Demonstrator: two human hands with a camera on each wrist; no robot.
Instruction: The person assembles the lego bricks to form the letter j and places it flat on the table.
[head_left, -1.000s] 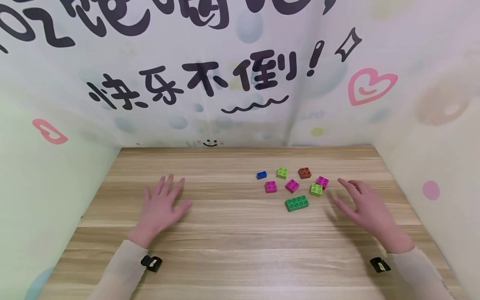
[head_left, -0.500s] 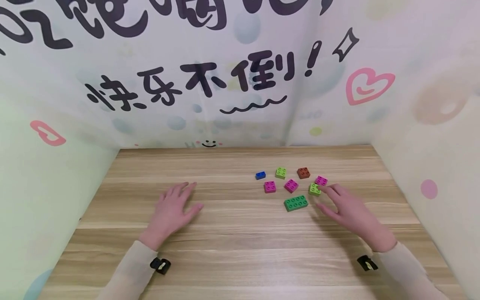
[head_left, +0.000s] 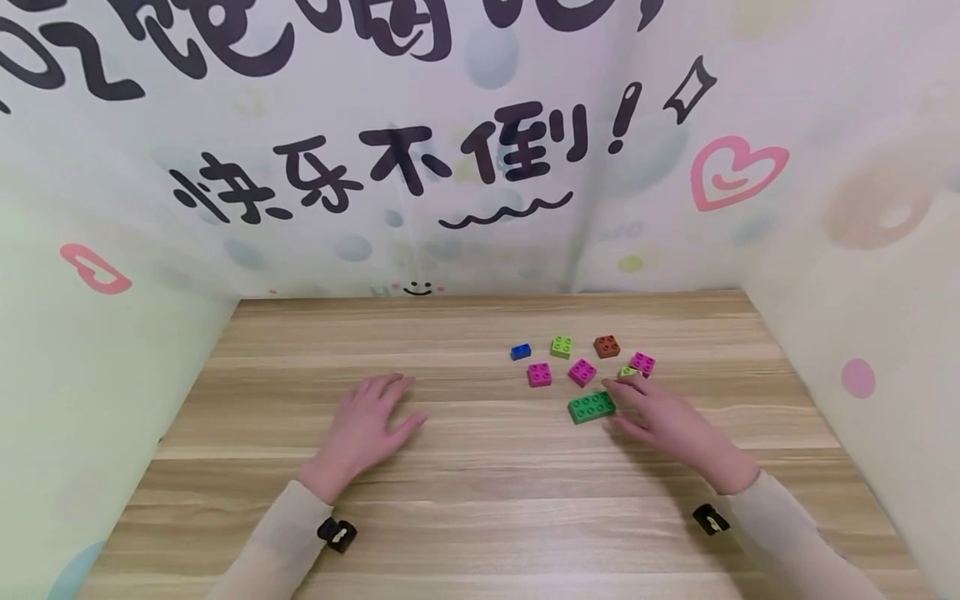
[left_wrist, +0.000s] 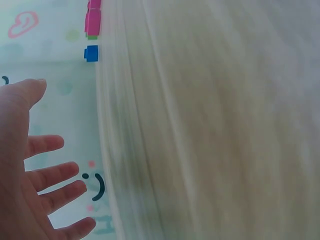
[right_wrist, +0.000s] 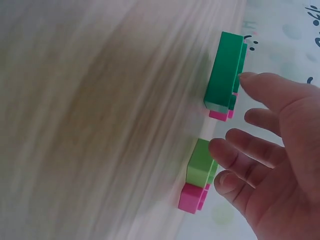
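Observation:
Near the right end of the long green toy brick (head_left: 591, 406) is my right hand (head_left: 671, 423), its thumb and fingers apart with nothing between them. In the right wrist view its thumb tip overlaps the studded side of that green brick (right_wrist: 223, 70). Its fingers partly cover a lime brick (head_left: 627, 372) in the head view, and a magenta brick (head_left: 642, 362) lies just behind. My left hand (head_left: 362, 427) is over the left part of the table, holding nothing. The left wrist view has its fingers (left_wrist: 52, 175) spread.
Behind the green brick lie two more magenta bricks (head_left: 539, 375), a small blue brick (head_left: 521, 352), another lime brick (head_left: 561, 347) and a brown-red brick (head_left: 607, 346). The wooden table (head_left: 480, 517) ends at a printed cloth wall (head_left: 480, 258) at the back.
My right hand has moved left, past the magenta and lime bricks to the green one. My left hand has shifted right and slightly nearer to me. The bricks have stayed in place.

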